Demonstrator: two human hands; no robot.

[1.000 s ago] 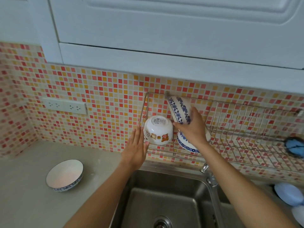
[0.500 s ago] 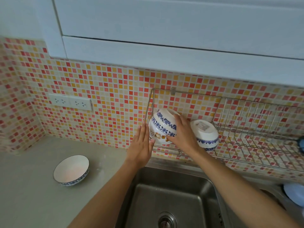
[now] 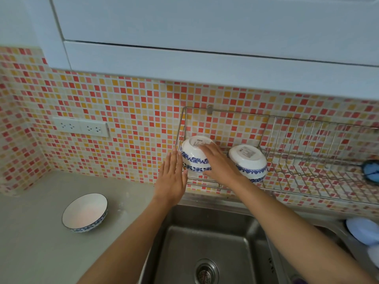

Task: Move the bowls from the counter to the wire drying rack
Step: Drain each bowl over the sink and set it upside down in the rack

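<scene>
A wire drying rack point(image 3: 307, 128) hangs on the tiled wall above the sink. At its left end a white bowl with blue flowers point(image 3: 192, 158) sits upside down, and my right hand point(image 3: 220, 165) grips its right side with fingers on its base. My left hand point(image 3: 172, 177) is flat and open, just left of that bowl at the rack's end, holding nothing. A second blue-patterned bowl point(image 3: 248, 160) lies upside down and tilted in the rack to the right. A third bowl point(image 3: 85, 212) stands upright on the grey counter point(image 3: 30, 232) at the left.
A steel sink point(image 3: 205, 242) with a drain lies below my arms. White cabinets point(image 3: 205, 37) overhang the rack. A double socket point(image 3: 81, 126) is on the wall at left. A blue item point(image 3: 371, 173) sits at the rack's right end, and pale blue things point(image 3: 363, 230) lie beside the sink.
My right hand turned the blue-flowered bowl over and lowered it onto the cartoon bowl at the rack's left end, hiding it. The second blue bowl now lies upside down. My left hand stayed alongside.
</scene>
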